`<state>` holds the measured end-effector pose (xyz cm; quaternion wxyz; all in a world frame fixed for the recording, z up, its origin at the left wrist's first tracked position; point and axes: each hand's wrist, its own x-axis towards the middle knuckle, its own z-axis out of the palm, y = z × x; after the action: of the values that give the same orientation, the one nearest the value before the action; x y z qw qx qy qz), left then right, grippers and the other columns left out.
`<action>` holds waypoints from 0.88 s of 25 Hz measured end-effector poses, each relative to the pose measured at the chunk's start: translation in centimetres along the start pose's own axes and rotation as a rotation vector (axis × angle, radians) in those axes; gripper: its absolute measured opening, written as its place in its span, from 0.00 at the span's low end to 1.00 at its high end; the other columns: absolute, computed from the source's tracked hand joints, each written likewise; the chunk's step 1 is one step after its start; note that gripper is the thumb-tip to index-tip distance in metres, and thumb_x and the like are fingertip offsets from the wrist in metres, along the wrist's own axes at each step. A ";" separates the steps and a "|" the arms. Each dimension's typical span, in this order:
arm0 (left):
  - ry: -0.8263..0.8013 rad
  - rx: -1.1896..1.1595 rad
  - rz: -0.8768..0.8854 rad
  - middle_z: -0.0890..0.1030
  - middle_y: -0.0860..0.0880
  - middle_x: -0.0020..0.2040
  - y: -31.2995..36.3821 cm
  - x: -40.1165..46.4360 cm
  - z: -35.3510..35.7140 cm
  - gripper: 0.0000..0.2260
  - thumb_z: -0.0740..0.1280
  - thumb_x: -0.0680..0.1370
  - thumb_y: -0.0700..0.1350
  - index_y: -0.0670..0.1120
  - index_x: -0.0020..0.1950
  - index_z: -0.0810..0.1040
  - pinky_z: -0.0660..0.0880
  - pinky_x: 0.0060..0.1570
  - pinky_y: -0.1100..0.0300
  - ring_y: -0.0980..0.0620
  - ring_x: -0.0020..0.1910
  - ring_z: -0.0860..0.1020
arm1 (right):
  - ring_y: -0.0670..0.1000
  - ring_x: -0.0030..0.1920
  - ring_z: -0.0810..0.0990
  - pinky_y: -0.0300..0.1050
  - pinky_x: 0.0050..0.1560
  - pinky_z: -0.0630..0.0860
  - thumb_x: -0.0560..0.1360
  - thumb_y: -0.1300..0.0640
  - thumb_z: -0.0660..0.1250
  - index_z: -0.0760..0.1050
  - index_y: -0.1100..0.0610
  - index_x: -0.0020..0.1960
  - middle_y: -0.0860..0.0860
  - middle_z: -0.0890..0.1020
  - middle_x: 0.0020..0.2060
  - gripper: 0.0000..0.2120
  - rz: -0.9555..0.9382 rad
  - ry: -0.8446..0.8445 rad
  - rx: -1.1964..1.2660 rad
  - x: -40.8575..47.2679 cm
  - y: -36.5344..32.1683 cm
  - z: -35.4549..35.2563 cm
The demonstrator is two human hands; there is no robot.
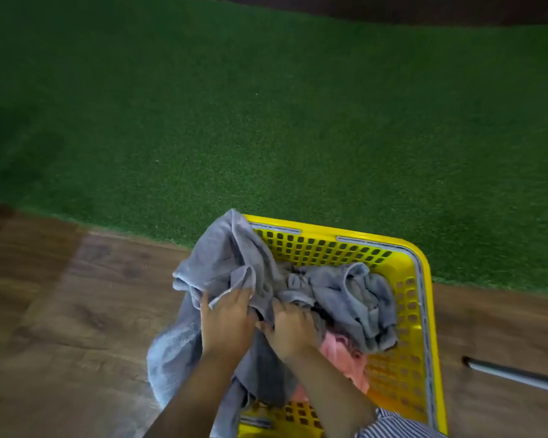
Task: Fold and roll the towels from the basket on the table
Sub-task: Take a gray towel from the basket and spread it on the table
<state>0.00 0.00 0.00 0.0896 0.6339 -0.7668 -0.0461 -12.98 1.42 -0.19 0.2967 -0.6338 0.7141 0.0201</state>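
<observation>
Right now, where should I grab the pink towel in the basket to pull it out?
Take the pink towel by its exposed bunched part beside the right hand, coming from above on the right. The grey towel covers its left side, and the basket wall blocks a sideways reach.

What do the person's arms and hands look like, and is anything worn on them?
Both forearms are bare, and the left hand and right hand show no gloves, rings or watch. A striped sleeve in blue and white appears at the bottom edge, on the right arm; no left sleeve shows.
</observation>
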 end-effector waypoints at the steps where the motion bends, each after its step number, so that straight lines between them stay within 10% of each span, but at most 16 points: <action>1: -0.002 0.007 -0.008 0.84 0.54 0.46 -0.3 0.1 0.7 0.20 0.79 0.60 0.42 0.50 0.51 0.83 0.73 0.55 0.37 0.53 0.45 0.83 | 0.58 0.59 0.75 0.49 0.59 0.68 0.77 0.46 0.59 0.72 0.55 0.61 0.56 0.78 0.56 0.17 0.036 0.007 0.025 0.4 -0.1 0.5; 5: -0.004 0.008 0.025 0.83 0.54 0.47 -0.9 0.3 0.8 0.22 0.79 0.60 0.43 0.49 0.53 0.81 0.73 0.54 0.37 0.51 0.46 0.83 | 0.60 0.52 0.78 0.45 0.50 0.71 0.77 0.54 0.60 0.79 0.53 0.52 0.57 0.83 0.47 0.09 0.195 0.175 0.391 1.1 0.2 -0.6; 11: -0.249 -0.404 -0.065 0.74 0.57 0.67 2.5 6.5 -12.0 0.28 0.57 0.67 0.64 0.60 0.65 0.72 0.71 0.60 0.42 0.54 0.65 0.73 | 0.40 0.43 0.73 0.26 0.44 0.66 0.76 0.60 0.61 0.78 0.62 0.48 0.52 0.80 0.41 0.09 -0.241 0.473 0.692 -2.8 -2.7 -18.5; 14: -0.301 -0.816 -0.137 0.80 0.61 0.45 6.7 10.1 -24.3 0.15 0.59 0.68 0.65 0.60 0.48 0.76 0.72 0.51 0.56 0.54 0.48 0.79 | 0.41 0.40 0.72 0.26 0.42 0.67 0.76 0.61 0.60 0.77 0.61 0.47 0.49 0.77 0.39 0.07 -0.339 0.516 0.648 -7.2 -5.4 -31.0; 18: -0.042 -0.860 0.029 0.72 0.54 0.30 11.5 15.2 -44.5 0.03 0.64 0.77 0.49 0.53 0.44 0.73 0.65 0.34 0.64 0.60 0.29 0.67 | 0.43 0.33 0.69 0.35 0.35 0.65 0.77 0.64 0.60 0.75 0.61 0.46 0.46 0.72 0.31 0.05 -0.362 0.692 0.660 -14.5 -9.5 -49.9; 22: 0.246 -0.585 0.325 0.75 0.54 0.33 15.0 19.5 -64.5 0.10 0.62 0.71 0.50 0.47 0.47 0.77 0.70 0.37 0.58 0.55 0.32 0.71 | 0.42 0.31 0.68 0.37 0.33 0.63 0.78 0.63 0.59 0.74 0.61 0.45 0.48 0.72 0.30 0.06 -0.475 0.950 0.668 -23.0 -14.4 -67.8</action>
<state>-5.32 -13.46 67.46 0.3651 0.4520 -0.7955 -0.1722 -26.33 -8.32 70.98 0.1253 -0.5879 0.5753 -0.5547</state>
